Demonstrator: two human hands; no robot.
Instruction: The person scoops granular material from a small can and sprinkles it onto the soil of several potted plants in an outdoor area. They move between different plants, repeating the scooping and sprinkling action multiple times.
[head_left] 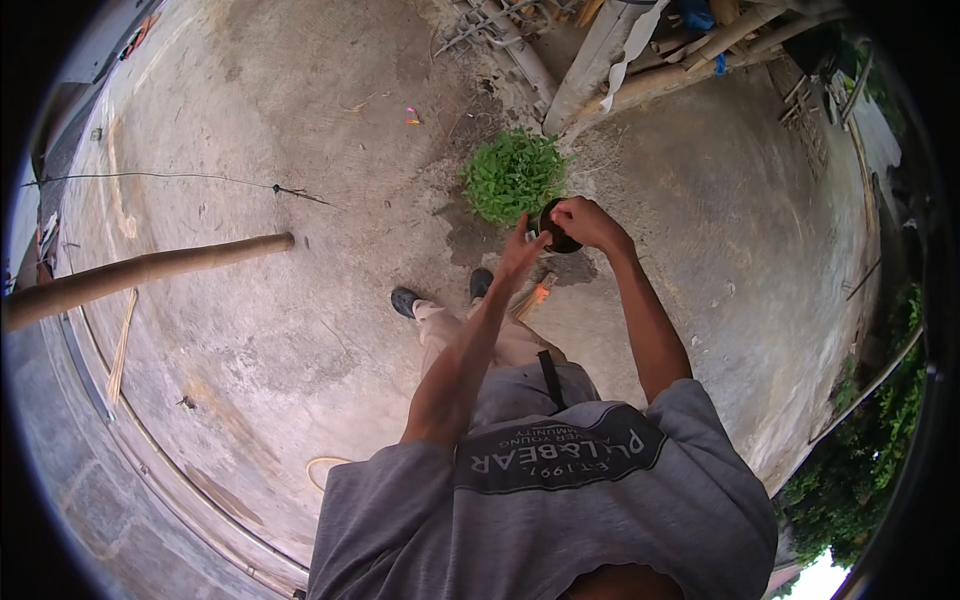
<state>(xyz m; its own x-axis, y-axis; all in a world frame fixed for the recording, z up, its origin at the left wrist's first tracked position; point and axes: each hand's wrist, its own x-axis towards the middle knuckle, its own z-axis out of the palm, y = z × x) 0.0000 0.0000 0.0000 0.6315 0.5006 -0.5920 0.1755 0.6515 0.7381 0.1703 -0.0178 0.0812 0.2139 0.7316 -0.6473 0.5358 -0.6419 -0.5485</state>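
Okay, so the dark bowl (pixel 566 242) sits right between my hands: left hand (pixel 522 250) gripping its left side, right hand (pixel 592 222) curled over the mouth from the right. Can't tell whether those right fingers pinch anything or just rest on the rim. It looks round, so no long axis to speak of. The leafy green clump (pixel 512 175) is just past my hands and a bit left, nearer the left one. Count: one bowl, one clump, two dark shoes (pixel 404 302) below my hands, one wooden pole (pixel 180 265) well off left.
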